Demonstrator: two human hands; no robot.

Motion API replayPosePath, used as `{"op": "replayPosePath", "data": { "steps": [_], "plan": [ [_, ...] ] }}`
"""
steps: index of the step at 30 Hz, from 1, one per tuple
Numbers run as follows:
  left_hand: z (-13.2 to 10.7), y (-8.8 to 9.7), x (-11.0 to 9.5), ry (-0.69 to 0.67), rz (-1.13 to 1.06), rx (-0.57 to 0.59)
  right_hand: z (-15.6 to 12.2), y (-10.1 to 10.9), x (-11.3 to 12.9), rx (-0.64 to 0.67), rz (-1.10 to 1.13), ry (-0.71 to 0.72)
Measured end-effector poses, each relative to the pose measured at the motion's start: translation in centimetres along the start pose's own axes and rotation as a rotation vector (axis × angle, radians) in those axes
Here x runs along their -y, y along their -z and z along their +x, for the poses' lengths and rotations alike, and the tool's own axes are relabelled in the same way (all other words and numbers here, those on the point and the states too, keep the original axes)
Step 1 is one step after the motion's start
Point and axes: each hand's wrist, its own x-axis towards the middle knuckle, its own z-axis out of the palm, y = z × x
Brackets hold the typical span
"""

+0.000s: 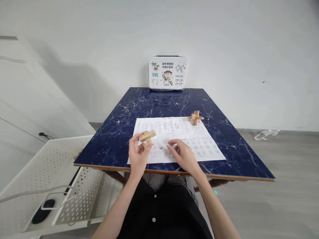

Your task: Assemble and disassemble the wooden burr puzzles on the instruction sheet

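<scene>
My left hand [138,154] grips a light wooden interlocking puzzle [147,136] between thumb and fingers, raised over the left part of a printed instruction sheet [171,130]. My right hand [183,153] hovers at the middle of the sheet, fingers curled and thumb near the index finger. Whether anything small sits between those fingertips I cannot make out. A second wooden puzzle [196,118], with crossed bars, stands on the sheet's far right corner. Rows of small grey diagrams cover the paper, and a tiny dark mark [161,148] shows between my hands.
The sheet lies on a dark blue marbled table [119,113]. A white case [168,73] with cartoon prints stands at its far edge against the wall. Left of the table is a white perforated rack [64,147] with a cable and a black object [43,211]. A clear plastic item [266,134] lies on the floor at right.
</scene>
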Motion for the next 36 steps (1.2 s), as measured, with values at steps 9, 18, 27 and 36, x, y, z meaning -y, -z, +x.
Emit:
{"op": "replayPosePath", "data": {
  "steps": [9,18,27,36],
  "plan": [
    [0.3,0.1,0.7,-0.003,0.028,-0.087,3.9,-4.7,2.1,0.150,-0.280,0.365],
    [0.3,0.0,0.2,0.006,0.024,0.007,2.8,-2.7,1.8,0.030,-0.203,0.036],
    [0.6,0.1,0.0,0.050,-0.010,0.115,-0.6,0.6,1.8,-0.062,0.144,-0.041],
    [0.7,0.1,0.0,0.070,-0.012,0.155,-1.6,0.3,2.0,-0.101,0.584,-0.165]
  ]
}}
